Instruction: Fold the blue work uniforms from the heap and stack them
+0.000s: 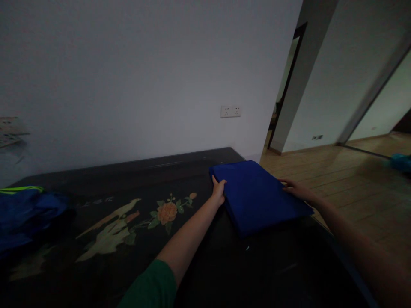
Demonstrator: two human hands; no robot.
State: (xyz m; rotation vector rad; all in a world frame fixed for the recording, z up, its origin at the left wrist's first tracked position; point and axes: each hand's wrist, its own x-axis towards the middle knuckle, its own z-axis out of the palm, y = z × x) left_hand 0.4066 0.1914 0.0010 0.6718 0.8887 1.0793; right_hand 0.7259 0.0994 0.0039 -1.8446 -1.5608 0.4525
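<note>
A flat, folded blue cloth [260,196] lies in a neat stack at the right side of the dark table, close to its edge. My left hand [218,191] grips its left side, the thumb on top and the other fingers partly hidden at the edge. On the opposite side, my right hand [297,189] holds the right edge, with its fingers bent over the border and its underside out of sight.
The black table [128,179] bears a painted bird and flower. A crumpled blue garment [28,216] with yellow-green stripes lies at left. Behind stands a white wall with sockets [230,111]. Wooden floor [340,171] extends right, with a blue item [400,163] on it.
</note>
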